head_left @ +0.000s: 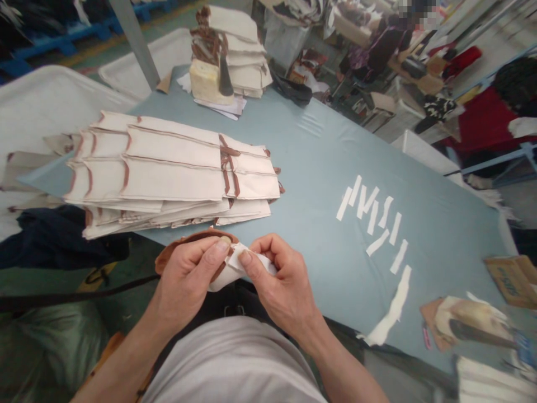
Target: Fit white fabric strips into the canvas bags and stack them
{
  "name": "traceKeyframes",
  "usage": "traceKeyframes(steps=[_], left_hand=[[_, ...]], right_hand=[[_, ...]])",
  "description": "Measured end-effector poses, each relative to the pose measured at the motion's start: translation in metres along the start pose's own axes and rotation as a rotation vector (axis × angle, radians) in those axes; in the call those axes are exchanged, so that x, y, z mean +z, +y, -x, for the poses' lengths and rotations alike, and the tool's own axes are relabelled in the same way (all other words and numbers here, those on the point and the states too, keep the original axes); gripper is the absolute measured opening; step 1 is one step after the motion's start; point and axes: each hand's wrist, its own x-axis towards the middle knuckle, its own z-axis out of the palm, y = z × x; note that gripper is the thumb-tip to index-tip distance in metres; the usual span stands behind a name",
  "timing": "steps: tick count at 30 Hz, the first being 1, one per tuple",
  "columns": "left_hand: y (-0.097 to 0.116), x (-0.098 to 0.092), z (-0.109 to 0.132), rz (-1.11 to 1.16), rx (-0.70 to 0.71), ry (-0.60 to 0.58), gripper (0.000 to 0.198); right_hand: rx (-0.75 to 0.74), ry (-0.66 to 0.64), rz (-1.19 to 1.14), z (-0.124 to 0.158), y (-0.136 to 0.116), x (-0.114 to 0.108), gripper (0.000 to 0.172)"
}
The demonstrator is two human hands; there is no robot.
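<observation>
Close to my body, at the table's near edge, my left hand (184, 280) and my right hand (287, 277) work together on a cream fabric piece with brown edging (226, 276). The left fingers pinch its upper edge, where brown material shows behind them. A white strip (236, 255) lies against the piece between the two thumbs, with the right thumb pressing on it. Folded cloth covers the tips of my right fingers. The underside of the piece is hidden by my hands.
Stacked cream pieces with brown trim (176, 162) spread over the left of the blue-grey table (310, 235). Several short white strips (369, 208) and a longer strip (394, 310) lie to the right. A yellowish block (205, 81) sits at the back; a cardboard box (512, 280) stands right.
</observation>
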Motion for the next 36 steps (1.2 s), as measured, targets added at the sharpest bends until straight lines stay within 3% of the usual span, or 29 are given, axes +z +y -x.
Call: traceKeyframes(steps=[13,27,36], left_hand=[[0.015,0.005,0.006,-0.1,0.111,0.028,0.042],[0.01,0.002,0.011,-0.205,0.115,0.032,0.045],[0.002,0.005,0.014,-0.194,0.123,0.067,0.044]], right_hand=[[-0.016,0.026,0.037,0.005,0.002,0.005,0.031],[0.041,-0.05,0.058,0.004,0.005,0.004,0.031],[0.01,0.018,0.062,0.008,0.018,0.014,0.031]])
